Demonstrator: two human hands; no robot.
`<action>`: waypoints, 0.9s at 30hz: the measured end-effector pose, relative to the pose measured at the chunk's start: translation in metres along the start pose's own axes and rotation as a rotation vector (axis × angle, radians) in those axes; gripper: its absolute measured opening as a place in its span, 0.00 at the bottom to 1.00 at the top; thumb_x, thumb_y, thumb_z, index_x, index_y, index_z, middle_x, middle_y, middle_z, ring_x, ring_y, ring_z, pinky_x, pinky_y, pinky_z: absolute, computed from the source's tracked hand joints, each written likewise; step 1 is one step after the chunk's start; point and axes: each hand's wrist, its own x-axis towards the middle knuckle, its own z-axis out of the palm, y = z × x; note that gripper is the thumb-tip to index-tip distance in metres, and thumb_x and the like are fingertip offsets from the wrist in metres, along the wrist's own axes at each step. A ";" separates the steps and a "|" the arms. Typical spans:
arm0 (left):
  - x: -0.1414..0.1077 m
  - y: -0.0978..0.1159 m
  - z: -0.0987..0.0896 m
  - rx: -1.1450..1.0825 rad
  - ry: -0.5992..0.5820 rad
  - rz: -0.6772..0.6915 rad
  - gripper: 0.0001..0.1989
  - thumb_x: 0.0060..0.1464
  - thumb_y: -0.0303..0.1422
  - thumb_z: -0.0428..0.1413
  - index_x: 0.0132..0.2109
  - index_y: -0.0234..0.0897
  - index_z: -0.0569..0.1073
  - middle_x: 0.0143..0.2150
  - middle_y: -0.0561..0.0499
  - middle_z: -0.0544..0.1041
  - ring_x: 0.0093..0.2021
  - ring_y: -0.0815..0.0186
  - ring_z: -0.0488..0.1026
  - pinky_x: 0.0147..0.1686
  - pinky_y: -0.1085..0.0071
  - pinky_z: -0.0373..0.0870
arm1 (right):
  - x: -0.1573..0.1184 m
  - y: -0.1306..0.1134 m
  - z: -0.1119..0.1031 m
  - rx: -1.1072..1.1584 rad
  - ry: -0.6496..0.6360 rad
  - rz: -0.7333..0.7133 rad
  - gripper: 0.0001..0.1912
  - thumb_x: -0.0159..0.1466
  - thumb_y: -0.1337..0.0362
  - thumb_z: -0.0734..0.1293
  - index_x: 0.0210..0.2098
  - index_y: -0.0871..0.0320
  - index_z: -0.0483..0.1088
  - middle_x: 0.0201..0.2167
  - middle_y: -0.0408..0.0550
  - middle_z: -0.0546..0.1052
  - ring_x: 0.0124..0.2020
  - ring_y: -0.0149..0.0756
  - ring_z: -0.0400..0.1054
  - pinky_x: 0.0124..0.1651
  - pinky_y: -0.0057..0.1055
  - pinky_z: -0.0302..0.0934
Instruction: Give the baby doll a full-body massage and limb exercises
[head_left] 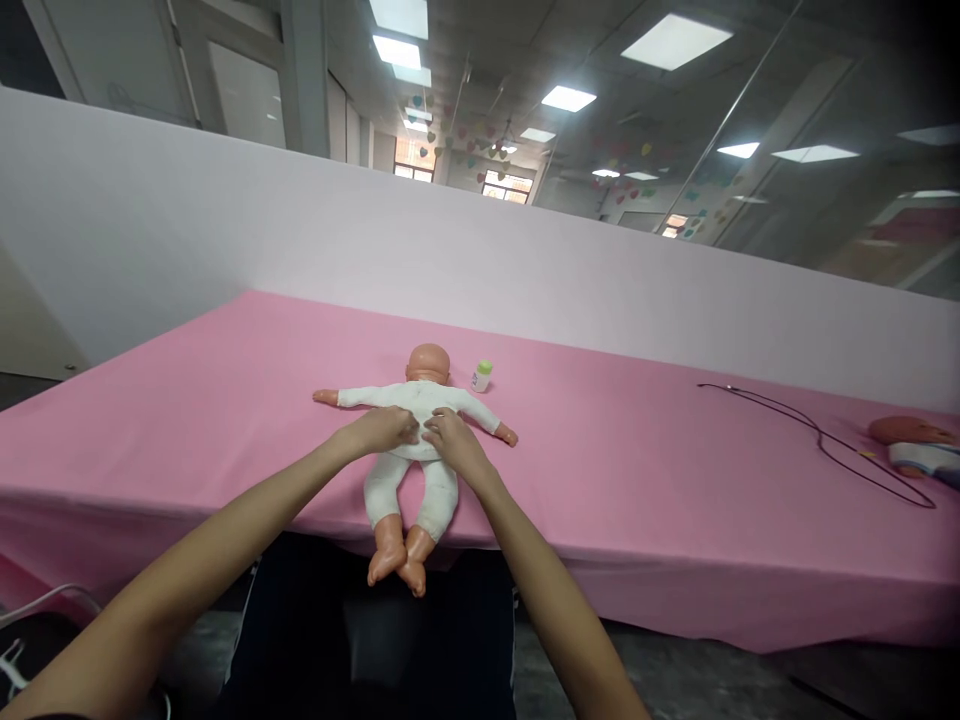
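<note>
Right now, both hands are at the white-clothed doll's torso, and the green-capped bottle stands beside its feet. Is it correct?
Not the feet: the head view shows the green-capped bottle beside the head of the doll. The left hand and right hand are indeed at its torso.

Baby dolls, two: one white-clothed doll [421, 400], one partly visible doll [916, 452] at the right edge. Green-capped bottle [481, 378], one. Black cable [819, 430], one. Pink-covered tabletop [600, 460], one. Bare hands, two: left hand [388, 430], right hand [454, 438].
</note>
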 end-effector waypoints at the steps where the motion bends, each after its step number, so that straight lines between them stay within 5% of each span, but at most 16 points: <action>1: -0.005 0.002 0.001 0.077 -0.066 0.022 0.12 0.51 0.42 0.63 0.25 0.43 0.75 0.30 0.45 0.75 0.42 0.50 0.76 0.47 0.59 0.71 | -0.006 -0.002 0.001 -0.032 -0.027 -0.017 0.09 0.67 0.68 0.68 0.45 0.59 0.79 0.51 0.57 0.79 0.50 0.47 0.74 0.51 0.36 0.65; 3: -0.015 0.007 0.009 0.197 -0.133 0.040 0.14 0.51 0.40 0.65 0.23 0.43 0.73 0.31 0.42 0.75 0.43 0.45 0.76 0.49 0.54 0.71 | -0.017 -0.008 0.010 -0.121 -0.059 -0.008 0.09 0.68 0.69 0.67 0.45 0.59 0.79 0.48 0.59 0.79 0.50 0.50 0.74 0.52 0.39 0.66; 7: -0.021 0.013 0.030 0.318 -0.076 -0.001 0.15 0.56 0.38 0.62 0.23 0.42 0.73 0.29 0.38 0.74 0.43 0.40 0.76 0.51 0.48 0.70 | -0.021 -0.016 0.028 -0.275 -0.044 0.051 0.16 0.68 0.75 0.60 0.38 0.59 0.80 0.42 0.63 0.80 0.47 0.55 0.74 0.51 0.43 0.65; 13: 0.024 0.011 -0.012 0.397 -0.134 0.034 0.07 0.53 0.30 0.61 0.26 0.41 0.76 0.26 0.48 0.76 0.32 0.56 0.74 0.40 0.61 0.69 | 0.020 0.001 -0.020 -0.054 -0.198 0.017 0.10 0.65 0.66 0.65 0.30 0.57 0.78 0.28 0.48 0.78 0.31 0.41 0.71 0.38 0.35 0.63; 15: 0.044 0.010 -0.021 0.430 -0.017 0.000 0.09 0.59 0.30 0.55 0.33 0.39 0.78 0.31 0.46 0.78 0.34 0.57 0.74 0.39 0.62 0.68 | 0.039 0.006 -0.031 -0.038 -0.049 0.058 0.12 0.67 0.67 0.62 0.37 0.58 0.78 0.33 0.48 0.80 0.35 0.39 0.71 0.40 0.33 0.63; 18: 0.062 0.006 -0.011 0.512 0.089 -0.069 0.11 0.63 0.29 0.50 0.38 0.37 0.78 0.37 0.43 0.80 0.37 0.57 0.76 0.38 0.64 0.66 | 0.061 0.009 -0.020 -0.057 0.159 0.120 0.14 0.68 0.68 0.62 0.49 0.60 0.77 0.47 0.55 0.80 0.44 0.41 0.73 0.49 0.34 0.64; 23: 0.068 -0.005 0.024 0.619 0.108 -0.154 0.11 0.63 0.26 0.50 0.39 0.33 0.78 0.39 0.38 0.80 0.40 0.52 0.77 0.39 0.61 0.65 | 0.074 0.016 0.018 -0.132 0.122 0.171 0.16 0.70 0.71 0.61 0.52 0.60 0.77 0.49 0.58 0.80 0.51 0.46 0.72 0.56 0.38 0.63; 27: 0.065 -0.007 0.028 0.660 0.109 -0.162 0.13 0.65 0.27 0.49 0.40 0.32 0.79 0.42 0.35 0.80 0.45 0.49 0.77 0.43 0.58 0.66 | 0.074 0.023 0.024 -0.255 0.095 0.192 0.17 0.72 0.73 0.57 0.45 0.62 0.78 0.47 0.61 0.80 0.49 0.47 0.71 0.53 0.38 0.62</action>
